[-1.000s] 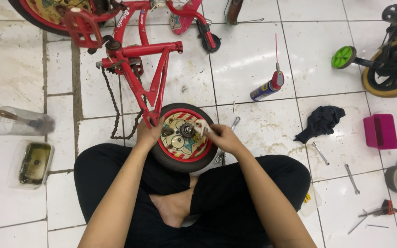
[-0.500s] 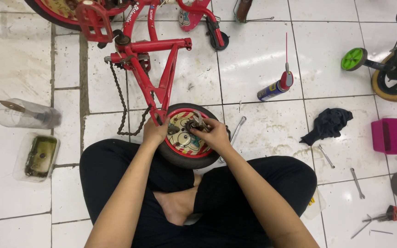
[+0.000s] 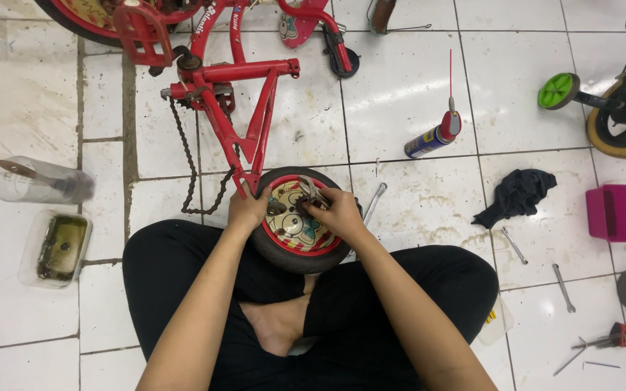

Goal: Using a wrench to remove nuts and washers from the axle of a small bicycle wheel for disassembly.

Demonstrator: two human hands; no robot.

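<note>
- The person sat cross-legged on the tiled floor (image 3: 414, 94) with the small rear wheel (image 3: 300, 221) of a red bicycle frame (image 3: 244, 108) resting against the lap; the wheel lay at the bottom end of the frame, its painted disc facing up
- The left hand (image 3: 246, 210) was curled around the wheel's rim where the frame's rear fork met the hub, fingers pressed together on it; if that grip slackened, the wheel could have rolled or twisted against the leg
- The right hand (image 3: 338, 211) was pinching a small metal tool (image 3: 311, 194) at the hub; which tool it was could not be told; a slip there could have skinned the knuckles on the frame or rounded the fastener
- The chain (image 3: 186, 163) hung loose from the crank to the floor just beside the left hand; it could have snagged a finger or dragged grease onto the trousers
- A wrench (image 3: 372, 204) lay on the floor touching the tyre's right side; a shifted knee could have knocked it away
- A spray can (image 3: 432, 137) with a thin red straw lay well apart, above the wheel; a bump could have sent it rolling
- A dark rag (image 3: 517, 194), a pink box (image 3: 612, 212) and loose spanners (image 3: 564, 287) lay to the right; small hub parts dropped among them would have been hard to find
- A plastic tub (image 3: 57, 247) of dirty liquid stood near the left knee; a careless move of the leg could have tipped it
</note>
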